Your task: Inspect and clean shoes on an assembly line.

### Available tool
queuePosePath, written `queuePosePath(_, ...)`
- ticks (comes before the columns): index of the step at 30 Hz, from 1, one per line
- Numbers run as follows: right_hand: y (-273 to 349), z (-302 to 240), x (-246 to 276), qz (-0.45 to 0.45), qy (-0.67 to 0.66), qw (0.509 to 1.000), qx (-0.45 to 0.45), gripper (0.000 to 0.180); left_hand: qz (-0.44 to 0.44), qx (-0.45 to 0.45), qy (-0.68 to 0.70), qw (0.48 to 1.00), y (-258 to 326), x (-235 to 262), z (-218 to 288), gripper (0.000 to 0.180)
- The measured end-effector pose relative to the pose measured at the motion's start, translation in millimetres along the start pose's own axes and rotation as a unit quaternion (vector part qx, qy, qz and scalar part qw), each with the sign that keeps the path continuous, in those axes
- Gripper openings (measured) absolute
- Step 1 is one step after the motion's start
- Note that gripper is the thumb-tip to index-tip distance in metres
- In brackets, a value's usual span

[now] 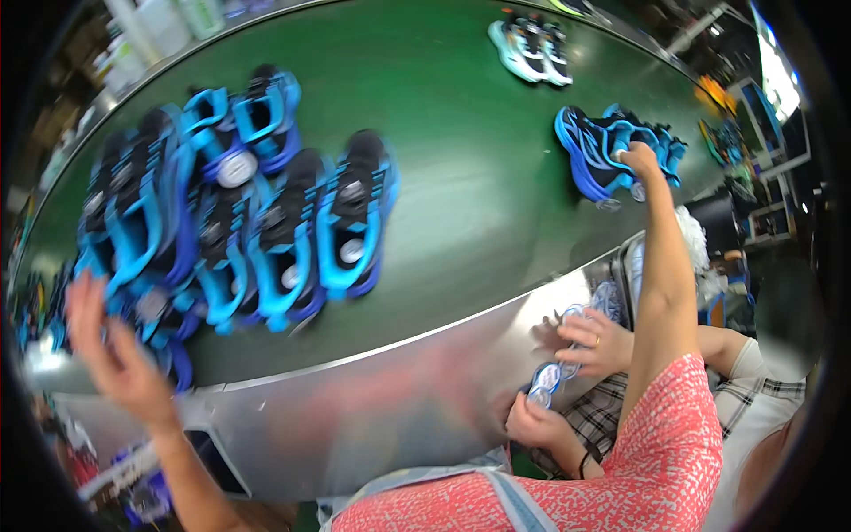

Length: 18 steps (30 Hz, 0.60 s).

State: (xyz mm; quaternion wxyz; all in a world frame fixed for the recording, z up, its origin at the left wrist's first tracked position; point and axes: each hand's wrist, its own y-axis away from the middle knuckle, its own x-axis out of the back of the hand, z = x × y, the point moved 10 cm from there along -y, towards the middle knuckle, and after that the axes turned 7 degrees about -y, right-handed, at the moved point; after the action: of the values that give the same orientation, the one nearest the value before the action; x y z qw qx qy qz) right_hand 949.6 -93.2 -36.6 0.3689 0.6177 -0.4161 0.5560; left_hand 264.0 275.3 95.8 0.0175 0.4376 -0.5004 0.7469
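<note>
My left hand (120, 355), blurred by motion, is raised with its fingers spread beside a cluster of blue-and-black sneakers; it holds nothing. Near it, one sneaker (358, 213) stands at the right end of a front row of them. Others, such as this upright sneaker (266, 115), sit behind, with round white discs showing on or inside several. Far to the right, my right arm is stretched out. My right hand (640, 160) is closed at the collar of a blue-and-black sneaker (585, 155) in a second group; its fingertips are partly hidden.
The sneakers stand on a green conveyor belt (443, 177) with a metal edge (355, 417). Beside my right arm, a co-worker's hands (598, 344) handle round white-and-blue labels (545, 379). A black-and-pale-blue pair (532, 49) stands at the far side. Bottles (202, 16) line the back left.
</note>
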Motion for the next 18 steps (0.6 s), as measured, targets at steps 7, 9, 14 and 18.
queuePosePath(7,169,-155,49,-0.138,-0.311,0.926,0.162,0.025,-0.262,0.055,0.453,0.85,103,5,162,0.04)
queuePosePath(9,242,-208,89,-0.073,-0.251,0.934,0.242,0.027,-0.316,0.087,0.537,0.777,134,18,186,0.066)
queuePosePath(14,446,-327,112,-0.034,-0.152,0.913,0.378,0.021,-0.309,0.25,0.651,0.647,194,60,149,0.088)
queuePosePath(18,579,-348,53,-0.165,-0.2,0.868,0.423,0.033,-0.311,0.417,0.664,0.538,263,67,111,0.081)
